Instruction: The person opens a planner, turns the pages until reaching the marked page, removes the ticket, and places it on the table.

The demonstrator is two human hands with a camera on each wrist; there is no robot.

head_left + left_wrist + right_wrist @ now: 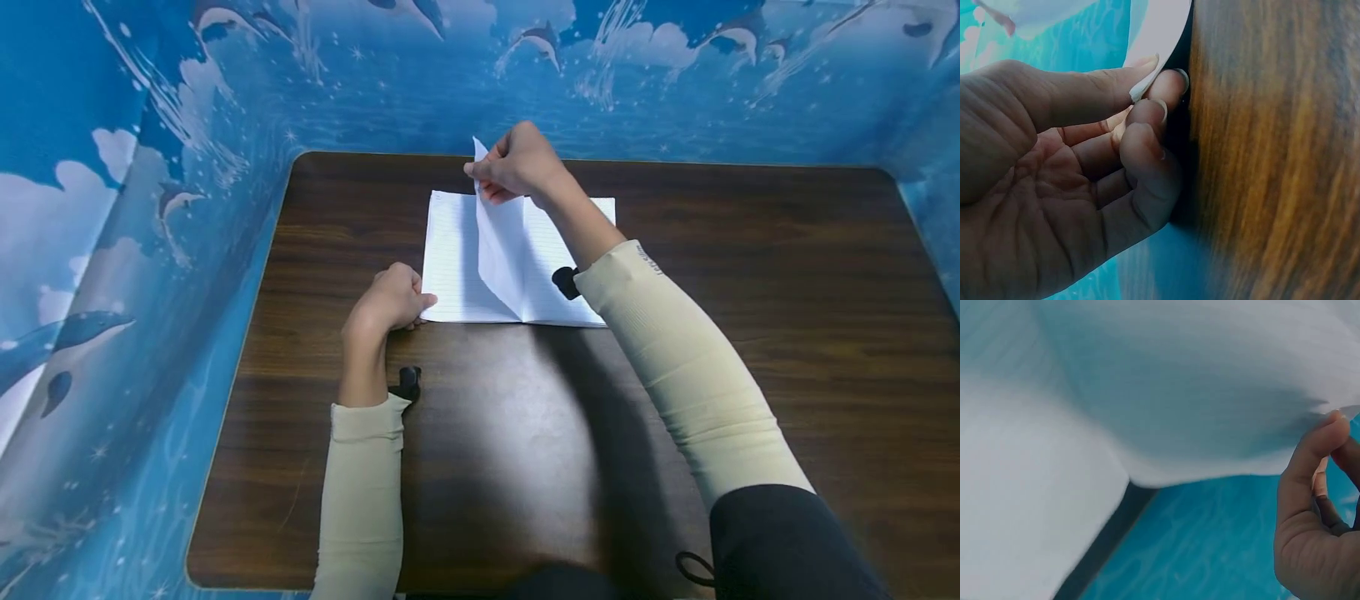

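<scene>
An open notebook (450, 250) with lined white pages lies on the brown table. My right hand (521, 162) pinches the top of one page (501, 246), which stands raised and curved over the left half. In the right wrist view, thumb and fingers of the right hand (1319, 506) grip that page's edge (1210, 425). At the notebook's lower left corner, my left hand (390, 296) holds the edge. The left wrist view shows the left hand (1085, 144) with its thumb on top of the paper (1154, 37) and fingertips beneath it.
The dark wood-grain table (787, 333) extends around the notebook on every side. Blue sheeting printed with dolphins (465, 100) rises behind the table and along its left. A thin black loop (694, 568) lies near the front edge by the right sleeve.
</scene>
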